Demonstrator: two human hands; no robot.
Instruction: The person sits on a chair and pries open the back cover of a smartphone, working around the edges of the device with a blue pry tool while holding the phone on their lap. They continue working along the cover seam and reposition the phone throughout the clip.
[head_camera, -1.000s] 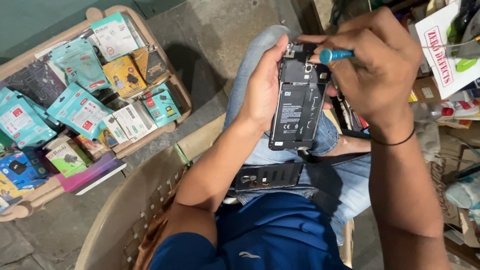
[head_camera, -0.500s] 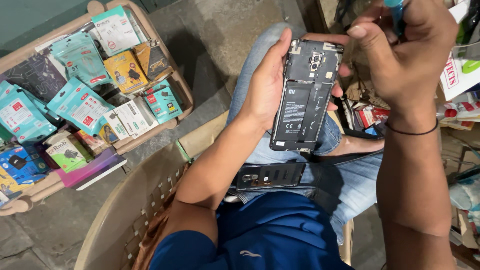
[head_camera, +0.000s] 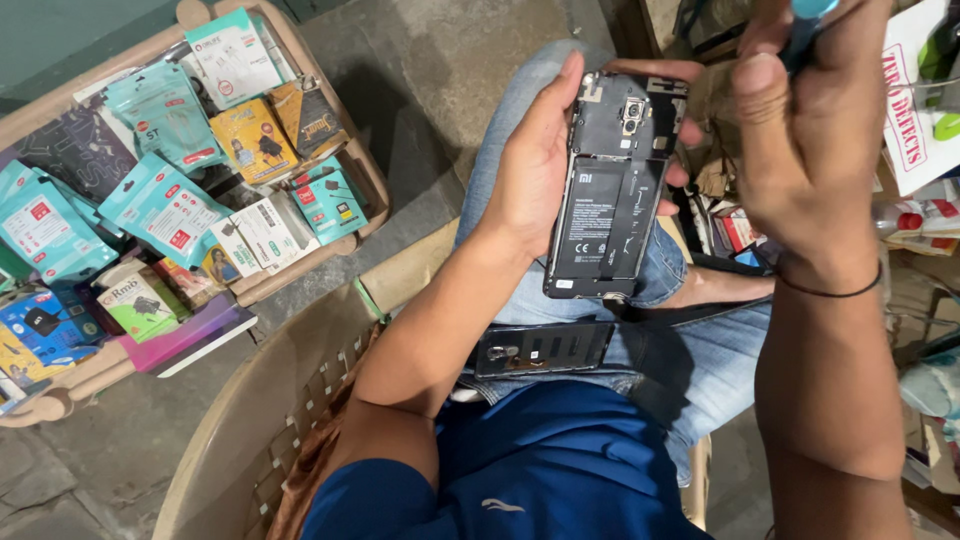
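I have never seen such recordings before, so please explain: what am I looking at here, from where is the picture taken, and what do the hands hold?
There is no machine here: these are a person's two bare hands. The camera sits on the person's head and looks down, so you see the arms, the blue shirt and the jeans from above.

The left hand holds an opened phone with its back removed, so the black battery and camera part show. The right hand is raised beside the phone's top and grips a blue-handled tool; its tip is hidden.

The removed back cover lies on the person's lap. The person sits in a beige plastic chair. To the left, a wooden tray holds many small packaged accessories, mostly teal.
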